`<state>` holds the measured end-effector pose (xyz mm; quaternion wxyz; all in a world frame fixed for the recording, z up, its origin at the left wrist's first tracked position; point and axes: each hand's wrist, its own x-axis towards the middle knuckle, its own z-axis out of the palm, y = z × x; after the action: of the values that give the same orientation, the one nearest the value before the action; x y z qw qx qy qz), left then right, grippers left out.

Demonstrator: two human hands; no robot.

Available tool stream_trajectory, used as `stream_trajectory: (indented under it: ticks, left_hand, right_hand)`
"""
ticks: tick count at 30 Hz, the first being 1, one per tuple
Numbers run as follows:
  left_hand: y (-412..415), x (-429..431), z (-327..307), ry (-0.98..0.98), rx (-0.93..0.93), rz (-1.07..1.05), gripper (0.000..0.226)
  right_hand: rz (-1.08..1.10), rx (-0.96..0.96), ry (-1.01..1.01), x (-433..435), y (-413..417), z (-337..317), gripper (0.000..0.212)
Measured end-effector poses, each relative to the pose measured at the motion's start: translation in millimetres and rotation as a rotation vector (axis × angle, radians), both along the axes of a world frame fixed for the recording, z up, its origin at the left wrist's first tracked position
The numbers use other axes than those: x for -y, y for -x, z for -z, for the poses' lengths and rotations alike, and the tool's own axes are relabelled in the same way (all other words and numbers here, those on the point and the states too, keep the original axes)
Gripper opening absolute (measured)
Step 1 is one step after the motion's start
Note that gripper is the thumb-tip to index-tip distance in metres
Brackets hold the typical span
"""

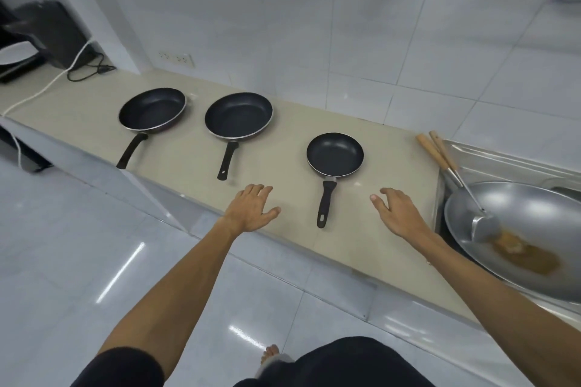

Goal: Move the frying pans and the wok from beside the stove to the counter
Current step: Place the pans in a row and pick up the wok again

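Black pans, 3 [335, 154] on counter [283, 122], no readable labels; left hand [251, 210] & right hand [396, 214] spread, empty.

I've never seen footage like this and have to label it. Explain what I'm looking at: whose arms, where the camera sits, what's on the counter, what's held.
The single picture comes from a camera worn on a person's head, looking down at their own bare arms. The left hand and right hand hover open over the beige counter, holding nothing. Three dark frying pans lie there: a large left pan, a large middle pan and a small pan between the hands. At the right, a steel wok holds two wooden-handled utensils and some brown residue.
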<state>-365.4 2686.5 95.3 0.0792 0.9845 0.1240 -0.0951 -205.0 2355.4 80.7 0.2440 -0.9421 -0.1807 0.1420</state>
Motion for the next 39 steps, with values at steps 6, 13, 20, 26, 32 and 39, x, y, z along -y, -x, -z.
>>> stream_trajectory:
  ticks: [6, 13, 20, 26, 32, 39]
  left_hand:
    - [1, 0, -8, -0.064, -0.013, 0.053, 0.071]
    - [-24, 28, -10, -0.01, 0.1, 0.201, 0.069]
    - [-61, 84, -10, 0.096, 0.173, 0.351, 0.066]
    - [-116, 148, -15, 0.137, 0.193, 0.445, 0.064]
    - [-190, 220, -11, 0.125, 0.119, 0.463, 0.066]
    - [-237, 252, -1, 0.137, 0.066, 0.351, 0.067]
  right_hand:
    - [0.031, -0.021, 0.052, 4, 8, 1, 0.06]
    - [0.118, 0.024, 0.076, 23, 28, -7, 0.059]
    - [0.271, 0.098, 0.078, 92, 36, -14, 0.051]
    - [0.316, 0.143, 0.084, 144, 20, -9, 0.044]
    - [0.218, 0.187, 0.073, 169, -12, 2, 0.04]
    - [0.169, 0.155, 0.006, 180, -72, 1, 0.042]
